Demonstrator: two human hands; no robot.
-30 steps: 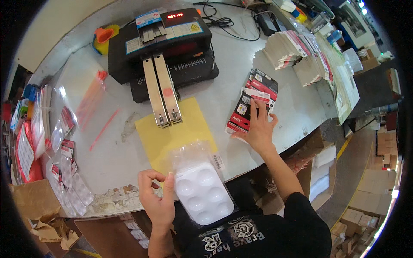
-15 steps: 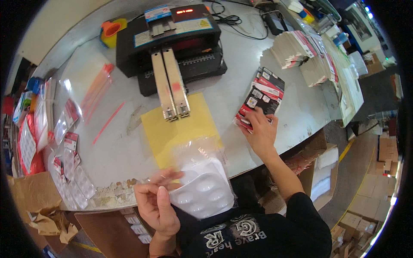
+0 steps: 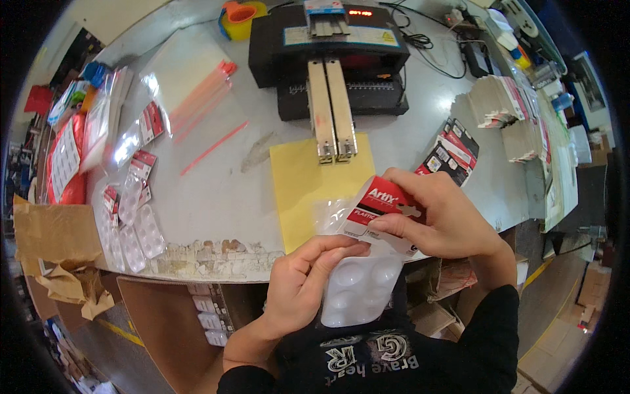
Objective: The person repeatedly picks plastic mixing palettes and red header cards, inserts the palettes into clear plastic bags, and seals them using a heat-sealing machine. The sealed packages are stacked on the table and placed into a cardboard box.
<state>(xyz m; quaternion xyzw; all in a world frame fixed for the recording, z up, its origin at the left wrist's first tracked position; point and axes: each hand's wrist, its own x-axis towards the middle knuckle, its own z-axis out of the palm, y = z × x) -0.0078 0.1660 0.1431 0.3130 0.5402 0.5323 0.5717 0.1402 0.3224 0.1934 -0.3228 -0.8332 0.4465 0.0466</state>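
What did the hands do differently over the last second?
The right hand left the stack of red and black cards, picked up one red card and brought it to the white plastic palette. The left hand still holds the palette. The black machine stayed put.

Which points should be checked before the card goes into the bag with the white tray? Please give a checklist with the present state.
1. Left hand holds the white tray in its clear bag: ok.
2. Right hand grips the red header card: ok.
3. Card meets the bag's upper end: ok.
4. Bag mouth open wide enough: cannot tell.
5. Yellow sheet under the sealer arms lies bare: ok.
6. More cards in the stack nearby: ok.
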